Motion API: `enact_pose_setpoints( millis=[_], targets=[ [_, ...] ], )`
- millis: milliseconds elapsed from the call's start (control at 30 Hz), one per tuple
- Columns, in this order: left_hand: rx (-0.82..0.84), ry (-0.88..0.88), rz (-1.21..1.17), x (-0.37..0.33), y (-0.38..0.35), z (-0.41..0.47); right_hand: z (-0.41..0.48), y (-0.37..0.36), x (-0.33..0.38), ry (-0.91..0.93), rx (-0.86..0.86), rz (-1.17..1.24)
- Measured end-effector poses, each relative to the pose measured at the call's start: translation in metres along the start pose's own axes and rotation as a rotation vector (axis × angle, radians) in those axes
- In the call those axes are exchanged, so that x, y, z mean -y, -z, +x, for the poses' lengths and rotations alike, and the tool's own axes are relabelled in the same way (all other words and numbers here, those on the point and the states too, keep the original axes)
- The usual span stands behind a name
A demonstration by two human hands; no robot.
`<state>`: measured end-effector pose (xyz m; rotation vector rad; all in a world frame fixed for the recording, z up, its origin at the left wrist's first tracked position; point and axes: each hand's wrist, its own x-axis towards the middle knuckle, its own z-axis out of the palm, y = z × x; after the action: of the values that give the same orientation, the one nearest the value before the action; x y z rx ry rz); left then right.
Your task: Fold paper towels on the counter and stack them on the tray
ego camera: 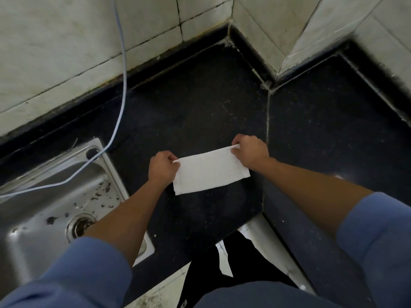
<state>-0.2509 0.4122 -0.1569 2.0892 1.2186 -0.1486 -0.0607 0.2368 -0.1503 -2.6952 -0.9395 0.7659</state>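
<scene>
A white paper towel (210, 171), folded into a long rectangle, hangs just above the dark counter (200, 103). My left hand (163, 166) pinches its upper left corner. Its upper right corner is pinched by my right hand (250, 153). The towel's top edge is stretched between the two hands and its lower edge hangs loose toward me. No tray is in view.
A steel sink (55, 196) with a drain (81, 225) is set into the counter at the left. A pale blue cable (122, 63) hangs down the tiled wall (66, 41) into the sink. A tiled column (289, 30) juts out at the back right.
</scene>
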Motion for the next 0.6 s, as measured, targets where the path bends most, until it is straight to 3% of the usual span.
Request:
enact_pose_setpoints(
  millis=[167,267,367,433,600],
  targets=[
    [-0.134,0.018,0.096,0.002,0.001,-0.001,-0.012,0.004,-0.003,0.108,-0.112,-0.196],
    [-0.177,-0.222,0.164,-0.003,0.002,-0.022,-0.039,-0.007,0.005,0.387,-0.210,-0.169],
    [-0.032,-0.420,0.279,-0.006,-0.018,-0.055,-0.065,-0.033,0.017,0.547,-0.037,-0.112],
    [0.067,-0.412,0.358,0.004,-0.030,-0.069,-0.070,-0.042,0.013,0.472,0.112,-0.094],
    [0.033,-0.279,0.287,0.042,-0.025,-0.074,-0.069,-0.027,-0.040,0.263,0.093,-0.019]
  ],
)
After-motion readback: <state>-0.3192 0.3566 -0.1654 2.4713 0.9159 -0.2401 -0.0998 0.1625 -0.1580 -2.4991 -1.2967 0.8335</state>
